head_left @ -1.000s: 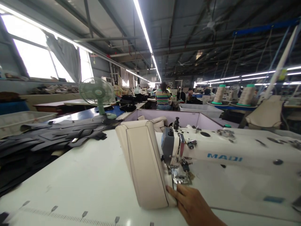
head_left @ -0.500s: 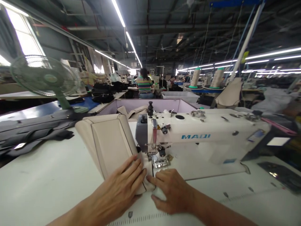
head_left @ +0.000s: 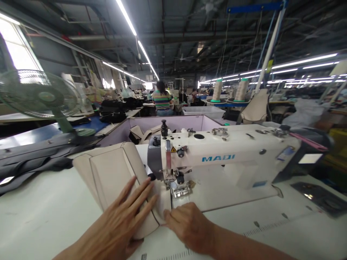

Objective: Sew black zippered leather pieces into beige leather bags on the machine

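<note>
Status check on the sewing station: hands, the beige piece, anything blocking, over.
Left hand flat on beige cover. Right hand pinching its edge before the presser foot. Nothing blocking.

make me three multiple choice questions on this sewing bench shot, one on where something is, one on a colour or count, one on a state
1. Where does the green fan stand?
A. left of the sewing machine
B. on top of the machine
C. right of the machine

2. What colour is the lettering on the sewing machine?
A. red
B. blue
C. black

3. How does the left hand lie?
A. clenched in a fist
B. lifted off the table
C. spread flat on the beige padded piece

Answers:
1 A, the fan sits at the far left, beyond the dark fabric pile.
2 B, the letters on the white arm are blue.
3 C, its fingers fan out over the beige padded piece, with the right hand beside it near the presser foot.
</note>
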Demonstrator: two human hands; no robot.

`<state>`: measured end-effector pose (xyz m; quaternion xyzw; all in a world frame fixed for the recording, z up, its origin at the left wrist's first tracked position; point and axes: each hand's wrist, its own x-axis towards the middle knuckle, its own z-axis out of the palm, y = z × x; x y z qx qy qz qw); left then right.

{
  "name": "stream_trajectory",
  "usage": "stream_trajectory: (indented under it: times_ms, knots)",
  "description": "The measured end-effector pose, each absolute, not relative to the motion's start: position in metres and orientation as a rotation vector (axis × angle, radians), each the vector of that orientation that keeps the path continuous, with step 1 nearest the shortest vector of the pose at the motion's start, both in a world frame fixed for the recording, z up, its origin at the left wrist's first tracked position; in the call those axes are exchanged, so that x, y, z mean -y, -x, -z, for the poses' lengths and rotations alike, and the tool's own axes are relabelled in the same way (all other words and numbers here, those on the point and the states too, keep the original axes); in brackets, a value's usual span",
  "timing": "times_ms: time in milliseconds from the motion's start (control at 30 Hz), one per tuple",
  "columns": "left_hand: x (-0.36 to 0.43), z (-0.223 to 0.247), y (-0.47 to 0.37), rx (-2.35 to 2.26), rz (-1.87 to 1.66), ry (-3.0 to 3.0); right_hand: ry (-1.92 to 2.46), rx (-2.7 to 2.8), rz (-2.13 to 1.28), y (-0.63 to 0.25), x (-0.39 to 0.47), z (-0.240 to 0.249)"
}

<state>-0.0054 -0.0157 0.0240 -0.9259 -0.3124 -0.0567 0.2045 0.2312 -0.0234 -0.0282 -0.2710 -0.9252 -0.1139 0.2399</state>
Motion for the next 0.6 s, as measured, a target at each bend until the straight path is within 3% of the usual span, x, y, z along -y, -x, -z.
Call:
stream_trajectory:
  times_ms: [333, 600]
  knots:
    - [0.025, -0.004, -0.022, 0.483, 0.069, 2.443, 0.583, 2.527, 0.659, -0.232, 0.025, 0.036]
    - [0.029, 0.0, -0.033, 0.385, 0.244, 2.485, 0.545, 2.502, 0.775, -0.231, 0.023, 0.041]
